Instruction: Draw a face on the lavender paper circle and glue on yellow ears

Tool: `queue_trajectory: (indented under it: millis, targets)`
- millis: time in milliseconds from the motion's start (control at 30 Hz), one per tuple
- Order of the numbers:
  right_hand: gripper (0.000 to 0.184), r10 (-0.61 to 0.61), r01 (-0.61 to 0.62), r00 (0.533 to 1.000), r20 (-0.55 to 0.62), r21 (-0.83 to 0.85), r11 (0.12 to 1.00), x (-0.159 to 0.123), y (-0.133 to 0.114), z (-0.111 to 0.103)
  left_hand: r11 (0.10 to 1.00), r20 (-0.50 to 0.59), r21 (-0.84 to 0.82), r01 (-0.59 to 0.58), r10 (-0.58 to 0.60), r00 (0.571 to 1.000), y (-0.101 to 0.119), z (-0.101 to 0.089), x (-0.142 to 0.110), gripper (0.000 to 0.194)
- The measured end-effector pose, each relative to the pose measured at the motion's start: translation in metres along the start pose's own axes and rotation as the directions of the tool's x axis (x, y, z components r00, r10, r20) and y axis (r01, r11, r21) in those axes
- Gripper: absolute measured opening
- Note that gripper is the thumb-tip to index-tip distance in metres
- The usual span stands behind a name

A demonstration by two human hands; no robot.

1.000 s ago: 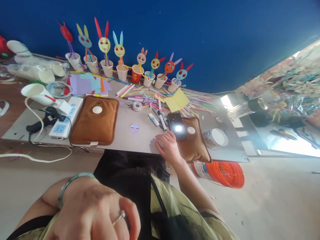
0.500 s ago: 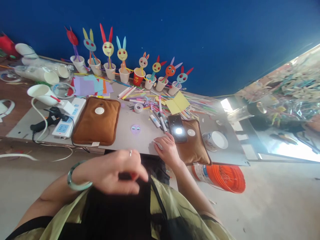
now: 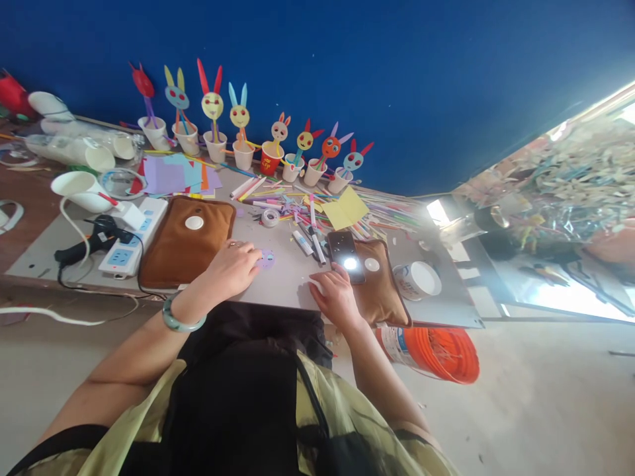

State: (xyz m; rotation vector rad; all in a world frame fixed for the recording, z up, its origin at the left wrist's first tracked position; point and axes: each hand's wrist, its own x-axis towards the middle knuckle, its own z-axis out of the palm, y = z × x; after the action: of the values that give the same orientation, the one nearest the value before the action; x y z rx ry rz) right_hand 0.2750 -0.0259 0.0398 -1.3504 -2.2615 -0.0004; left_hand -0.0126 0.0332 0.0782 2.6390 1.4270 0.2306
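A small purple paper face with drawn eyes lies on the grey table, left of the middle. My left hand, with a bracelet at the wrist, has its bent fingers closed at the left edge of this face, covering part of it. Just below the phone, my right hand rests at the table's front edge. Its thumb and forefinger are closed around a small white piece, too small to make out fully. A white capped marker and a glue stick lie above this hand.
Paper cups with paper rabbit figures line the blue wall. Coloured sticks and paper scraps lie before them. To the left are a brown hot-water bag, a power strip and a black glue gun. An orange bucket stands below right.
My left hand has moved forward from above my lap to the purple paper face on the table. My right hand has stayed nearly in place. The view has shifted slightly.
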Motion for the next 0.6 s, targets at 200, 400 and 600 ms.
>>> queue_trajectory:
  millis: [200, 400, 600]
  targets:
    - [0.021, 0.069, -0.058, 0.993, 0.099, -0.109, 0.992, 0.037, 0.027, -0.001, 0.962, -0.141, 0.118, 0.245, -0.228, 0.963, -0.016, 0.03, -0.01, 0.022]
    - [0.019, 0.204, -0.158, 0.937, 0.284, -0.175, 0.972, 0.081, 0.03, 0.019, 0.906, -0.124, 0.109, 0.409, -0.396, 0.91, -0.03, 0.038, -0.006, 0.045]
    - [0.02, 0.06, -0.003, 0.93, 0.362, -0.156, 0.988, 0.101, 0.002, 0.033, 0.867, -0.094, -0.039, 0.497, -0.499, 0.862, -0.059, 0.025, 0.004, 0.044]
